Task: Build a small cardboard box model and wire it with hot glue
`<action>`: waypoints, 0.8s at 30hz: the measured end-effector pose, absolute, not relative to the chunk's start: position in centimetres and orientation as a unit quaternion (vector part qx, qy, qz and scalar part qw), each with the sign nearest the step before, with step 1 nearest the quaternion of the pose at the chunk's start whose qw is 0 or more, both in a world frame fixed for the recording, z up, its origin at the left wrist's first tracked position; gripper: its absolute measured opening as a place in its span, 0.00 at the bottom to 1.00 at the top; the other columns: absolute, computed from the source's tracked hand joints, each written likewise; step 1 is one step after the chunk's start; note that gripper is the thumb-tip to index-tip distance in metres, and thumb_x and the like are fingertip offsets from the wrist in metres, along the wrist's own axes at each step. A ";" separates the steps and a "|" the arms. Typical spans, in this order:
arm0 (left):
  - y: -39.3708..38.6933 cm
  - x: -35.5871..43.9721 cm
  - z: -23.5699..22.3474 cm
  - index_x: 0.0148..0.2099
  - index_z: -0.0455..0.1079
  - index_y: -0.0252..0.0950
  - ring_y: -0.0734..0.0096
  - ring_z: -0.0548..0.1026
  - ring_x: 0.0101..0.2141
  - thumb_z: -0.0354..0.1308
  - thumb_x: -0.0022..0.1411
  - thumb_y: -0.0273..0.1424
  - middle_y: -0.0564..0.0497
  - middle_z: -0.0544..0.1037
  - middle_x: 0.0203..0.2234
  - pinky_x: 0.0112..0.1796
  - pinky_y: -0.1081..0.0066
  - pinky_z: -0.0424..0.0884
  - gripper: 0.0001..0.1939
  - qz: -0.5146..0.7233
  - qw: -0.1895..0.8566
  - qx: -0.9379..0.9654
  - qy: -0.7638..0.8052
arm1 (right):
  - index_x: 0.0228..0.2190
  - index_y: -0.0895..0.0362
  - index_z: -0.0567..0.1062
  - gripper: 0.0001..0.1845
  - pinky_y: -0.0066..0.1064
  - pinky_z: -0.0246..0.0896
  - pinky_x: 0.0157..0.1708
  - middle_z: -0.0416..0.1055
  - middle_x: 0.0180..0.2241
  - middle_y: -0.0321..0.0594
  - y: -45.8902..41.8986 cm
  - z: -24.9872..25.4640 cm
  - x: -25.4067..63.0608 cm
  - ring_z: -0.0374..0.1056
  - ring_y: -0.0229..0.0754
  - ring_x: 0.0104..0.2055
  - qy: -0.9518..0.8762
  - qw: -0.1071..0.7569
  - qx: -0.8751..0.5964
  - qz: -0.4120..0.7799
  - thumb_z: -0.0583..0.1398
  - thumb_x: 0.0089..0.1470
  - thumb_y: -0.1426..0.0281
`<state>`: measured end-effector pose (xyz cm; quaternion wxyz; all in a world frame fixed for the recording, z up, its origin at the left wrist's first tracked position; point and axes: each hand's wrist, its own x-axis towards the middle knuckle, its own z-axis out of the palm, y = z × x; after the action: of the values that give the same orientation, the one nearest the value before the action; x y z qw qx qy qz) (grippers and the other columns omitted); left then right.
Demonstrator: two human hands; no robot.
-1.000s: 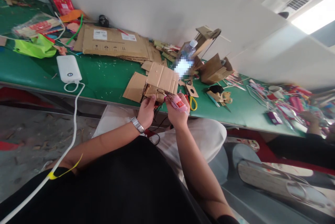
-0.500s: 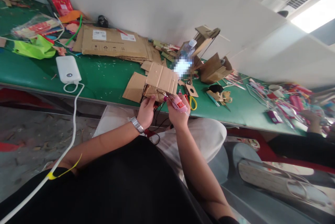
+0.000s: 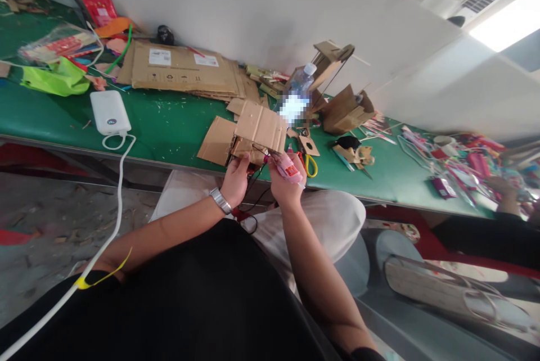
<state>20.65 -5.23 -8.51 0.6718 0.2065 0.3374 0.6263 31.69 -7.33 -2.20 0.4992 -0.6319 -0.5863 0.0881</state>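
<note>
At the bench's front edge, my left hand (image 3: pixel 235 184) is closed on the near left side of a small cardboard box (image 3: pixel 259 125), its thumb on top. Dark wires cross the box's open near side. My right hand (image 3: pixel 287 185) is closed around a pink hot glue gun (image 3: pixel 291 168) with an orange-red patch, just right of the box opening. Its tip is hard to make out. Black cords (image 3: pixel 255 198) hang between my hands. Yellow-handled scissors (image 3: pixel 311 165) lie just beyond my right hand.
A blurred bright screen (image 3: pixel 294 108) and a plastic bottle (image 3: pixel 302 79) stand behind the box. Flattened cartons (image 3: pixel 181 71) lie at the back left, a white power bank (image 3: pixel 110 112) nearer. Cardboard constructions (image 3: pixel 348 111) stand right. Another person's arm (image 3: pixel 485 243) reaches in at far right.
My right hand and the pink glue gun have shifted and turned very slightly. My left hand and the cardboard box hold nearly the same place.
</note>
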 end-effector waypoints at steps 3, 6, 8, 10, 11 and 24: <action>-5.3 20.7 -8.2 0.39 0.77 0.36 0.68 0.78 0.39 0.67 0.66 0.45 0.48 0.83 0.37 0.40 0.70 0.72 0.15 0.629 0.674 0.204 0.330 | 0.31 0.52 0.73 0.13 0.41 0.71 0.40 0.75 0.30 0.42 -7.3 -2.2 31.7 0.71 0.47 0.35 -0.582 0.508 -0.627 0.099 0.64 0.56 0.56; -5.3 20.6 -7.8 0.40 0.77 0.37 0.66 0.79 0.41 0.66 0.67 0.44 0.46 0.84 0.39 0.43 0.68 0.73 0.14 0.626 0.680 0.193 0.330 | 0.31 0.52 0.72 0.13 0.40 0.70 0.38 0.73 0.30 0.40 -7.2 -2.2 31.8 0.69 0.46 0.33 -0.578 0.511 -0.627 0.108 0.64 0.56 0.56; -5.3 20.6 -7.6 0.39 0.77 0.37 0.64 0.79 0.42 0.66 0.67 0.43 0.45 0.84 0.40 0.44 0.67 0.73 0.14 0.621 0.684 0.186 0.335 | 0.31 0.52 0.72 0.13 0.40 0.70 0.37 0.73 0.30 0.39 -7.2 -2.2 31.9 0.69 0.45 0.32 -0.576 0.507 -0.633 0.107 0.64 0.56 0.56; -5.3 20.6 -7.6 0.39 0.77 0.37 0.63 0.80 0.42 0.65 0.67 0.43 0.45 0.84 0.39 0.44 0.66 0.73 0.14 0.616 0.687 0.184 0.339 | 0.31 0.51 0.72 0.13 0.40 0.70 0.38 0.74 0.30 0.40 -7.2 -2.2 31.9 0.69 0.45 0.33 -0.575 0.503 -0.637 0.105 0.64 0.56 0.55; -5.3 20.6 -7.6 0.39 0.77 0.37 0.63 0.80 0.42 0.65 0.67 0.43 0.45 0.84 0.38 0.44 0.66 0.73 0.14 0.615 0.687 0.184 0.340 | 0.30 0.51 0.72 0.13 0.40 0.70 0.38 0.74 0.30 0.40 -7.2 -2.2 31.9 0.69 0.45 0.33 -0.574 0.504 -0.637 0.104 0.64 0.55 0.55; -5.3 20.5 -7.7 0.38 0.73 0.38 0.67 0.77 0.36 0.65 0.66 0.44 0.47 0.81 0.36 0.38 0.68 0.71 0.14 0.609 0.685 0.184 0.356 | 0.31 0.56 0.77 0.12 0.37 0.70 0.38 0.73 0.28 0.38 -7.0 -2.7 32.2 0.68 0.42 0.32 -0.597 0.514 -0.610 0.085 0.66 0.57 0.60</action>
<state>20.52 -5.30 -7.66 0.6847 0.1843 0.3560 0.6087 32.20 -7.03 -2.74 0.5137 -0.6102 -0.5971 0.0850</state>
